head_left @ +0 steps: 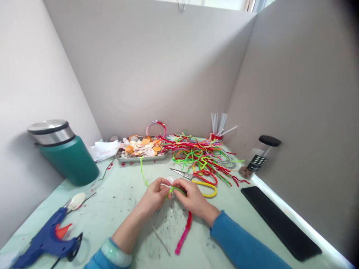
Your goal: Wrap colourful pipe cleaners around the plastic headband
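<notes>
My left hand [157, 192] pinches a fuzzy lime-green yarn strand [171, 189] between thumb and fingertips. Close beside it, fingertips nearly meeting, my right hand [190, 196] is closed on the same green piece. One loose end of a green strand [142, 172] stretches up and left past the left hand. Below the right hand hangs a red and pink wrapped strip [183, 235]; a thin grey strip [161, 239] slants down below the left. Whether these join behind my hands is hidden. Scissors [200, 179] with red and yellow handles lie open just beyond my right hand.
A tray of shells [143, 160] and a yarn pile [199, 149] lie at the back, near a wrapped ring [156, 129]. Left are a green bottle [70, 160] and blue glue gun [50, 235]. Right are a jar [258, 157], black slab [280, 222] and glue sticks [220, 123].
</notes>
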`<state>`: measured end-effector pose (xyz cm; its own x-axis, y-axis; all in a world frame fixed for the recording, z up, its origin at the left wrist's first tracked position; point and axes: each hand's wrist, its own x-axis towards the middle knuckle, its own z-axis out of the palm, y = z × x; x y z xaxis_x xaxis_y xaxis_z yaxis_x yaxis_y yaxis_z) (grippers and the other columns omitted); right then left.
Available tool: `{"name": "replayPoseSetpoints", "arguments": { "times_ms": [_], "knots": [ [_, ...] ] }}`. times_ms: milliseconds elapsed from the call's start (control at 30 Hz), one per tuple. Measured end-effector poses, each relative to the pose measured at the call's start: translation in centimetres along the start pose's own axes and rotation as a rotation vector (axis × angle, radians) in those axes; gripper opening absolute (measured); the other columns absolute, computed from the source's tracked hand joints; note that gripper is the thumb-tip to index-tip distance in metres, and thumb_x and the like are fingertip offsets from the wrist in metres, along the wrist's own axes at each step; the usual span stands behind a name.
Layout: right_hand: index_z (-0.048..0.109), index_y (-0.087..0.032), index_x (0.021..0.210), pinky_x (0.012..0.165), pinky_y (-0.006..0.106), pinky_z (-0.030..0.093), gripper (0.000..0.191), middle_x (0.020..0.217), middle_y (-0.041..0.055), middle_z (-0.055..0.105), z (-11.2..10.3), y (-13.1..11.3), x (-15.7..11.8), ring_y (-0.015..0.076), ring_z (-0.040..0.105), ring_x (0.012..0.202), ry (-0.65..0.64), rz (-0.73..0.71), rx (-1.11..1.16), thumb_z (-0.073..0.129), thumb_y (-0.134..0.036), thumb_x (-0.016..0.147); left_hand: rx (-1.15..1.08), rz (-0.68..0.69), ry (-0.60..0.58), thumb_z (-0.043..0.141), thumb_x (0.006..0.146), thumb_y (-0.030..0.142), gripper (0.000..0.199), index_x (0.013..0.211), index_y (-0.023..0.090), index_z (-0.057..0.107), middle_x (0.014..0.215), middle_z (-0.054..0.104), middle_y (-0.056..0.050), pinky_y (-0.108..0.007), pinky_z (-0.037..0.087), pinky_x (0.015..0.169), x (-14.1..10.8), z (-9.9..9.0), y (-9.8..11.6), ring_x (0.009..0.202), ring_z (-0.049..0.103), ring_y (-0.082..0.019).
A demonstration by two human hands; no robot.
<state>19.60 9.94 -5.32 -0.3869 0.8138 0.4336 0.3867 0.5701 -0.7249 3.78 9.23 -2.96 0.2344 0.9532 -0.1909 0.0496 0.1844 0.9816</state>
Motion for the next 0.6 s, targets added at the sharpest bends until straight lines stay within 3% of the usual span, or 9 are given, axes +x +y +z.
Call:
{"name": "replayPoseSetpoints", "arguments": {
  "times_ms": [600],
  "knots": [
    [0.057,-0.019,0.087,0.059,0.022,0.035,0.011,0.069,-0.0017,0.057,0.08,-0.04,-0.01,0.0121,0.051,0.063,-0.02,-0.015,-0.066,0.05,-0.014,0.08,0.137,0.065,0.045,0.054,0.07,0.025,0.016,0.083,0.017,0.048,0.047,0.052,0.008,-0.015,0.018,0.036,0.37,-0.22,-0.77,0.031,0.027,-0.002]
  ]
}}
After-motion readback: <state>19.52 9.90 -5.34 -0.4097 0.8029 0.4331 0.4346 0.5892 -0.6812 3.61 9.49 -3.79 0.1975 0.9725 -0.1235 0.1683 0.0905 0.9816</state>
